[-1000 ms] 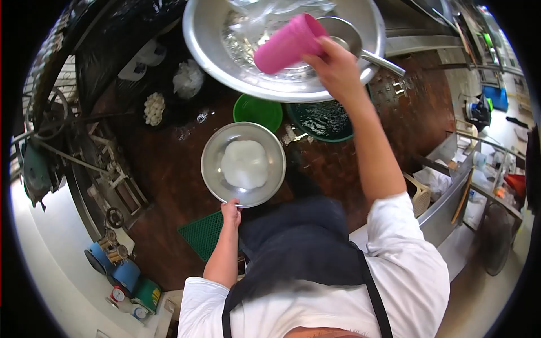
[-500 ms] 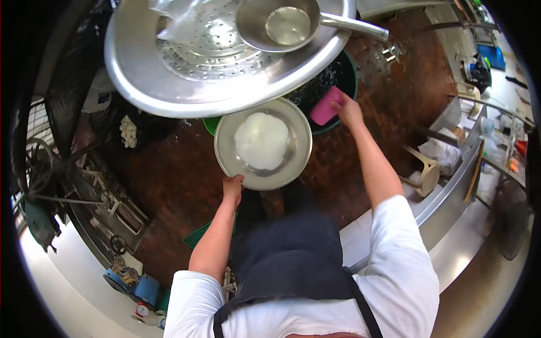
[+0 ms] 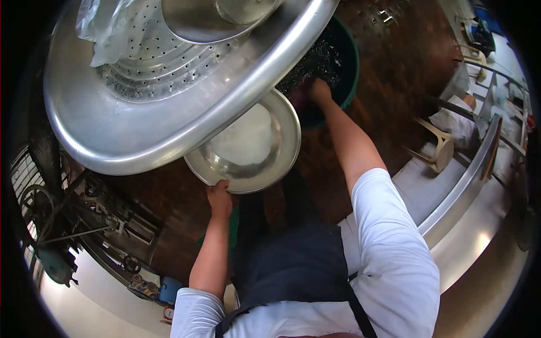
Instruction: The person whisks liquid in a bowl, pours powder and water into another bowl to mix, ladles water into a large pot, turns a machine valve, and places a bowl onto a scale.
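My left hand [image 3: 219, 197] is closed on the near rim of a round metal bowl [image 3: 291, 132]. Inside the bowl lies a smooth white mass [image 3: 248, 138], its kind unclear. Its far left side is hidden beneath a large metal basin [image 3: 107, 152]. In my right hand [image 3: 320, 92] is a pink cup [image 3: 302, 94], now dark and partly hidden, lowered into a dark green tub [image 3: 354, 65] of water. The fingers of that hand are hard to see down in the tub.
The big basin holds a perforated metal tray [image 3: 152, 84], a clear plastic bag [image 3: 107, 39] and a metal pan [image 3: 194, 25]. At right stand a beige plastic chair [image 3: 442, 152] and a metal counter edge [image 3: 456, 208]. Machinery with a wheel [image 3: 36, 197] is at left.
My right hand has lowered the pink cup into the tub's water. The view has turned, so the big basin appears nearer and covers part of the bowl. My left hand still grips the bowl.
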`<state>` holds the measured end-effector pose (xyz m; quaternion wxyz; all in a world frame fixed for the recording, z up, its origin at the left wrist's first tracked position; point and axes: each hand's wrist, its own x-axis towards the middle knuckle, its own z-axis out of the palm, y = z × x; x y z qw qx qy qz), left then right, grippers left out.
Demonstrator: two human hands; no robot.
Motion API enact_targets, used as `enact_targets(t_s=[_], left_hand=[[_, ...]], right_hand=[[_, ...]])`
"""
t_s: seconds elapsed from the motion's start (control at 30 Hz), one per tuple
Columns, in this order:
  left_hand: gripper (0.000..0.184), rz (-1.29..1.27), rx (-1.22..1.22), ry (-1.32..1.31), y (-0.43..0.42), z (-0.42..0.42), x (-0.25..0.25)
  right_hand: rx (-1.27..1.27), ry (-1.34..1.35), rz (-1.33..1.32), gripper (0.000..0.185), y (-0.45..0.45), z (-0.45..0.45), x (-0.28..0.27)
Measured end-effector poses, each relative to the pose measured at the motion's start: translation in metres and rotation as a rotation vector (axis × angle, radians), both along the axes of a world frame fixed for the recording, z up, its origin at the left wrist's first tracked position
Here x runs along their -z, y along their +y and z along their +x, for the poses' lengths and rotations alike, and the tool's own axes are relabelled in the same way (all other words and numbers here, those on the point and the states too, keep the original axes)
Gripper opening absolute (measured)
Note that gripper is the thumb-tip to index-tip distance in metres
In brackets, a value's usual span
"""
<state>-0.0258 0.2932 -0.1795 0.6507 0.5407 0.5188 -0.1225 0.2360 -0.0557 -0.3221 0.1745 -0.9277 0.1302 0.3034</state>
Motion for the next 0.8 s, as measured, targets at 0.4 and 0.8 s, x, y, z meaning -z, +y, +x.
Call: enact_targets(t_s=[0.4, 0.8], left_hand=[[0.016, 0.064, -0.025, -0.018, 0.006, 0.005, 0.009], [0.026, -0.106, -0.162, -0.018, 0.005, 0.038, -0.005]], right_hand=[[-0.106, -0.04, -0.038, 0.023, 0.019, -0.02, 0.039], [-0.609, -0.605, 0.151, 0.021, -0.009, -0.031, -0.118]])
